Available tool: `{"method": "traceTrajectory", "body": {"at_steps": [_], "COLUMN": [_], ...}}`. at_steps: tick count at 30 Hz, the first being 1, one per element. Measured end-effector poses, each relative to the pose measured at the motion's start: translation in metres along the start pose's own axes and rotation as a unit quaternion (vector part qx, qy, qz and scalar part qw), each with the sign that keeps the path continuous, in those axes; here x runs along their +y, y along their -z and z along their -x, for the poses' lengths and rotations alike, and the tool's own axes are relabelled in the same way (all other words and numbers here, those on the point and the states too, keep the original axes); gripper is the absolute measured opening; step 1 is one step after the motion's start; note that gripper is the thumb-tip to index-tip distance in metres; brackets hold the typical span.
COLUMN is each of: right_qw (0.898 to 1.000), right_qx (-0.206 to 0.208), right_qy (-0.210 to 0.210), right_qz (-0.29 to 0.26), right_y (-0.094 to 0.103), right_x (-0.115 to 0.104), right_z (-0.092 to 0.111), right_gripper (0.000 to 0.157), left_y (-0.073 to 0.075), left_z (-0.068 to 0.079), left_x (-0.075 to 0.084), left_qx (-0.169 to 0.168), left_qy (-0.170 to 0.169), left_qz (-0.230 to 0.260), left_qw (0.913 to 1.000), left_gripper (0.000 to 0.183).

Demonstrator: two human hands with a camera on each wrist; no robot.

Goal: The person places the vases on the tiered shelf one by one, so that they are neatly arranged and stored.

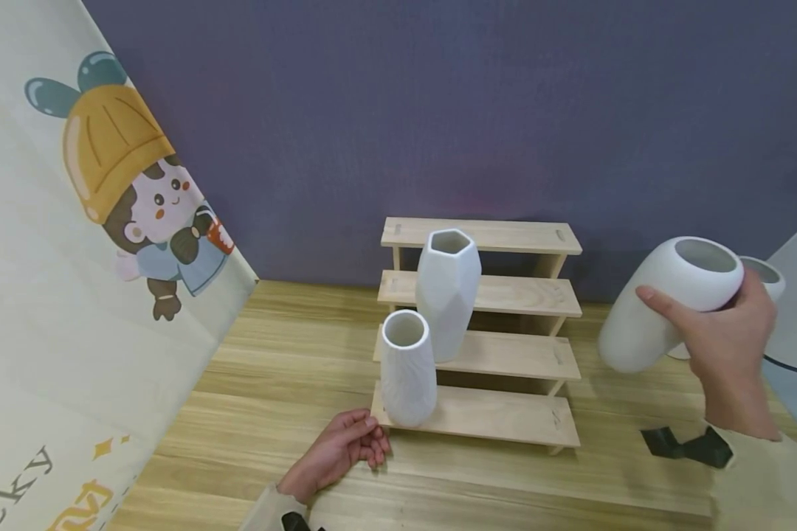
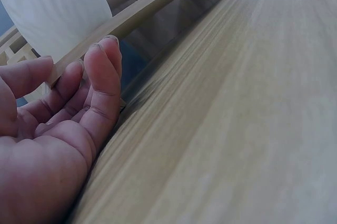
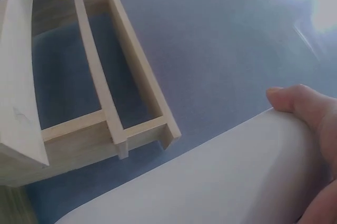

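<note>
Nearest, between six and seven o'clock in the head view, the person's left hand (image 1: 350, 446) grips the front corner of a pale, four-tiered wooden step shelf (image 1: 505, 420), thumb above the lowest board and fingers curled at its edge. The shelf stands on a light, wood-grained counter (image 1: 292, 339).

On that lowest board, at its nine o'clock end, stands a slim white vase with a finely textured surface (image 1: 408, 387), upright and close to the left hand. One board up, just beyond it toward one o'clock, a taller white vase with faceted sides and an angular mouth (image 1: 448, 295) stands upright.

Off the shelf's three o'clock side, the right hand (image 1: 737, 339) grasps a smooth white egg-shaped vase (image 1: 664, 310), raised above the counter and tilted, its round mouth leaning toward two o'clock. Behind that hand shows the rim of another white vessel (image 1: 775, 286), mostly hidden.

Farther back rises a plain dark blue-purple wall (image 1: 505, 110); toward ten o'clock, a whitish panel carries a cartoon figure in a yellow hat (image 1: 166, 199).
</note>
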State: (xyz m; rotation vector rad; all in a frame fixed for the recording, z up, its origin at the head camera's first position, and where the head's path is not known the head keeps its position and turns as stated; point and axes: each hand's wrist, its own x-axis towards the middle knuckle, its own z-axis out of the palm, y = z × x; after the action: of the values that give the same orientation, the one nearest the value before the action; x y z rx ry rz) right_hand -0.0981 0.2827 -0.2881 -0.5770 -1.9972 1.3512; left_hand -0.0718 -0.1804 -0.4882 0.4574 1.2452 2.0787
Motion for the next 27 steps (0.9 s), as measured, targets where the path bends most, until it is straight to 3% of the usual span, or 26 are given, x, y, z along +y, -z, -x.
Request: {"method": "traceTrajectory", "body": {"at_steps": [20,24,27], "right_qw": [0.999,0.999,0.997], "right_qx": [-0.034,-0.037,-0.040], "right_qy": [-0.018,-0.004,-0.001], "right_qz": [0.021,-0.004,-0.059], "right_y": [0.009,0.009,0.009], "right_x": [-0.026,-0.031,-0.034], "right_z": [-0.006,-0.009,-0.011], "right_gripper": [0.080,0.080,0.079], "left_y": [-0.001,-0.001,0.000], "left_z": [0.001,0.000,0.000], "left_x": [0.000,0.000,0.000], "left_qx": [0.001,0.001,-0.001], "left_qy": [-0.006,-0.006,-0.008], "left_qz": [0.001,0.002,0.004], "left_qw": [1.0000,1.0000,1.0000], "left_gripper": [0.025,0.025,0.026]}}
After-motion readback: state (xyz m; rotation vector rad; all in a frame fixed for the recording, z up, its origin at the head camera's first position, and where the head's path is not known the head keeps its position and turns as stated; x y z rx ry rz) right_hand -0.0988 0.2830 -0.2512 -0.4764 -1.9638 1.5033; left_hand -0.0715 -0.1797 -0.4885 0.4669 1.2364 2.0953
